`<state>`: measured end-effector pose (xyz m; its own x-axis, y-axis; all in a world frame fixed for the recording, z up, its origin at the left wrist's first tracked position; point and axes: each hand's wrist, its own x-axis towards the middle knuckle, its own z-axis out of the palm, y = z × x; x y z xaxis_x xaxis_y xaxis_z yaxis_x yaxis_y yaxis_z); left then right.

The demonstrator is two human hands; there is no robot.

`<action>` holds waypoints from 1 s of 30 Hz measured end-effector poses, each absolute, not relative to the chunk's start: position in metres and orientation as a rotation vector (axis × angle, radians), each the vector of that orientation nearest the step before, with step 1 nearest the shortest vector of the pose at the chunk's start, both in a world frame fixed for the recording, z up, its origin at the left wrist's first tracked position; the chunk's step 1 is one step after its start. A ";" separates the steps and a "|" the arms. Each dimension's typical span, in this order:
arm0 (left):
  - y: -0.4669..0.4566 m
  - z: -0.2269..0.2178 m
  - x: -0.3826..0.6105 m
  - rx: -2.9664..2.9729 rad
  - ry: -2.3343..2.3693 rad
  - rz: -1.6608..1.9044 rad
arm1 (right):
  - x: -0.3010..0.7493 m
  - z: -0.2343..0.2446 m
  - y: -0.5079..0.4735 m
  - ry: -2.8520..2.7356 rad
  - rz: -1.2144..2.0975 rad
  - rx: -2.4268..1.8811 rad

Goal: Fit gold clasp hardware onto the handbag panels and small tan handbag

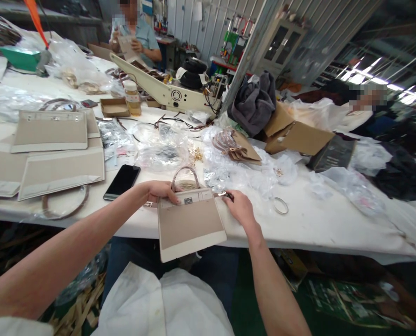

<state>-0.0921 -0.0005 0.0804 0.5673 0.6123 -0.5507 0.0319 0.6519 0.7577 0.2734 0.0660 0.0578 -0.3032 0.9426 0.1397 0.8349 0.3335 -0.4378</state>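
A beige bag panel (190, 224) with a pale strip along its lower edge hangs partly over the table's front edge. A curved handle (186, 170) stands up at its top. My left hand (162, 191) is closed on the panel's upper left corner, the thumb lying on its face near a small dark square fitting (188, 201). At the upper right corner, a short strap with a shiny metal piece (221, 193) sticks out. Closed beside it, my right hand (240, 207) grips a small dark thing that I cannot make out.
Similar bag panels (60, 170) are stacked at the left, near a black phone (123, 181). Clear plastic bags (162, 151), a metal ring (280, 206) and a cardboard box (295, 133) lie about the white table. Across it, beyond a cream machine (179, 99), a person (137, 39) holds another panel.
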 end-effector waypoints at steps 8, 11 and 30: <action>-0.001 0.073 -0.091 0.764 0.895 0.408 | 0.307 0.066 0.041 -1.259 1.005 -0.935; -0.002 0.075 -0.091 0.763 0.898 0.415 | 0.306 0.078 0.032 -1.206 1.093 -0.911; -0.006 0.073 -0.089 0.690 0.883 0.422 | 0.123 0.111 0.000 -1.268 1.275 -0.529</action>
